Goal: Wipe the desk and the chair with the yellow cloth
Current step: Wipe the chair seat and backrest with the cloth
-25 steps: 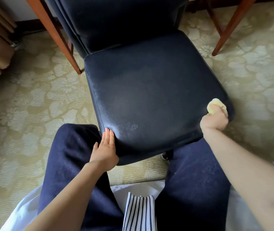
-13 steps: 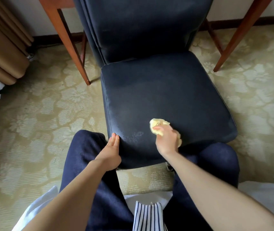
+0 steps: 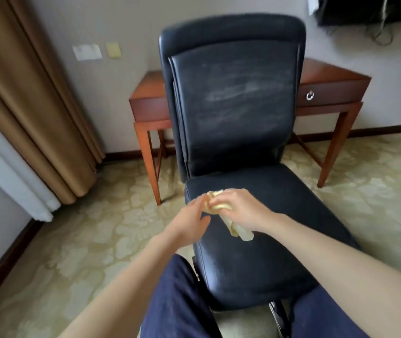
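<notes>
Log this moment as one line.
right hand: grips yellow cloth | left hand: at cloth, grip unclear | above chair seat | desk behind

Left hand (image 3: 189, 223), right hand (image 3: 241, 209) hold cloth (image 3: 242, 234).

desk (image 3: 333, 80) behind chair (image 3: 233, 123); curtain (image 3: 21, 98) left
</notes>
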A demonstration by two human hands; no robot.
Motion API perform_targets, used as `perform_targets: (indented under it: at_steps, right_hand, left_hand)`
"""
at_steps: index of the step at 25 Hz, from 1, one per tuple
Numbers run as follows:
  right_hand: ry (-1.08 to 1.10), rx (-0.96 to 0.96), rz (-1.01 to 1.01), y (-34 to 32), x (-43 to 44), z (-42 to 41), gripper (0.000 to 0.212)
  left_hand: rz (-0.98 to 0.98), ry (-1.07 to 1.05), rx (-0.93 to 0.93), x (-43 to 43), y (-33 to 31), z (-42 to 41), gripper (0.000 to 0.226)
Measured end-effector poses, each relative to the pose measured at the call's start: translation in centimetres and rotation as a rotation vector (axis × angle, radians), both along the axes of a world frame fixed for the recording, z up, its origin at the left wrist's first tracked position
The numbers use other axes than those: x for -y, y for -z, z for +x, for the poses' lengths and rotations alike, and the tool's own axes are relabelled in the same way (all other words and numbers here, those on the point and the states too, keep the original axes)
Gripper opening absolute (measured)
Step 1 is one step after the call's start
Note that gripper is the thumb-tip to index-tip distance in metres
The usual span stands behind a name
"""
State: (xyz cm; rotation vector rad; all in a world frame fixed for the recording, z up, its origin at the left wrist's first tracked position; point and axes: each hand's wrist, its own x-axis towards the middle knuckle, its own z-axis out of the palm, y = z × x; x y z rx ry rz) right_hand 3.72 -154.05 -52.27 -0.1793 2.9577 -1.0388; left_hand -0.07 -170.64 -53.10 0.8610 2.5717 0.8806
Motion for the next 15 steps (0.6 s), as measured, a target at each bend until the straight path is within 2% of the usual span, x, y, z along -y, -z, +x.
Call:
perform_targets:
  at_steps: [3,6,8,11,15]
  right_hand:
    - [-0.004,-0.195,-0.004,-6.7,0.7,0.3,0.031]
    - [-0.021,-0.289,-0.026,-12.4,0.6,2.0,0.03]
    - [-0.023,-0.355,-0.027,-15.4,-0.3,2.5,0.03]
    - [-0.024,-0.441,-0.07,-18.9,-2.1,1.8,0.032]
    - [-0.036,-0.44,-0.133,-22.8,-4.6,-4.0,0.034]
  left_hand:
    - [0.196,-0.057,-0.117,0.9,-6.7,-0.7,0.034]
    - [0.283,-0.15,-0.067,1.0,-12.8,-0.9,0.049]
    - [0.339,-0.133,-0.056,0.5,-16.4,-1.3,0.047]
    - [0.392,-0.074,-0.044,-0.8,-20.6,-2.6,0.031]
    - [0.539,-0.067,-0.057,-3.2,-24.1,-7.7,0.015]
